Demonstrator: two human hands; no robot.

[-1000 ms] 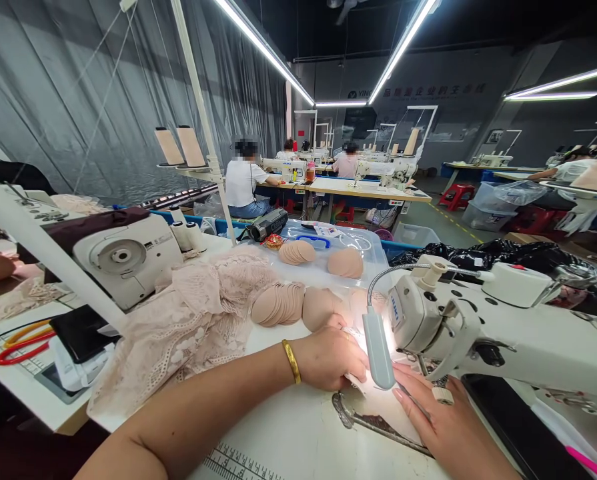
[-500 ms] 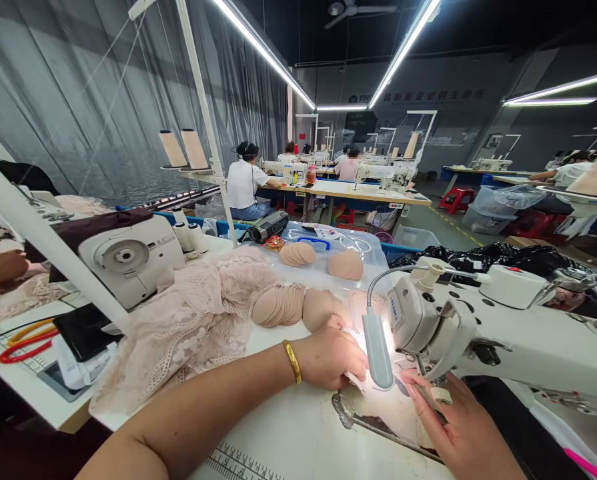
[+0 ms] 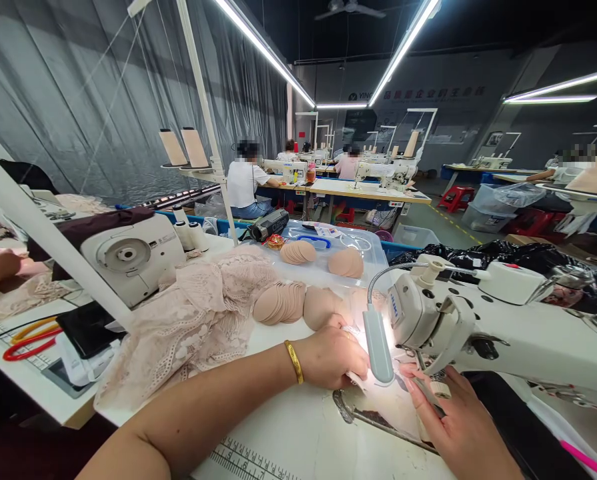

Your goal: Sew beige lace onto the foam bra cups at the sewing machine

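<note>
Pale fabric piece (image 3: 357, 381) is lying on the sewing machine bed, beneath the lit lamp (image 3: 378, 347) and beside the head of the sewing machine (image 3: 523, 333). Behind it, a clear plastic box (image 3: 323, 263) with a blue handle (image 3: 314, 241) is bearing two fanned stacks of beige pads, one to the left (image 3: 298, 253) and one to the right (image 3: 347, 263); whether they are resting on a lid or inside is not clear. A further pad stack (image 3: 278, 304) is standing on the table in front of the box. On the floor at right, a clear bin (image 3: 485, 217) is sitting near a red stool (image 3: 455, 197); its contents are not readable. The left hand (image 3: 334, 359) is gripping the fabric, fingers curled down, with the fabric's edge showing just below the knuckles. The right hand (image 3: 453, 413) is holding a slim grey tool (image 3: 431, 397), probably tweezers, between its fingers, its fingertips resting at the fabric's right side; glare and the lamp are hiding the exact contact.
</note>
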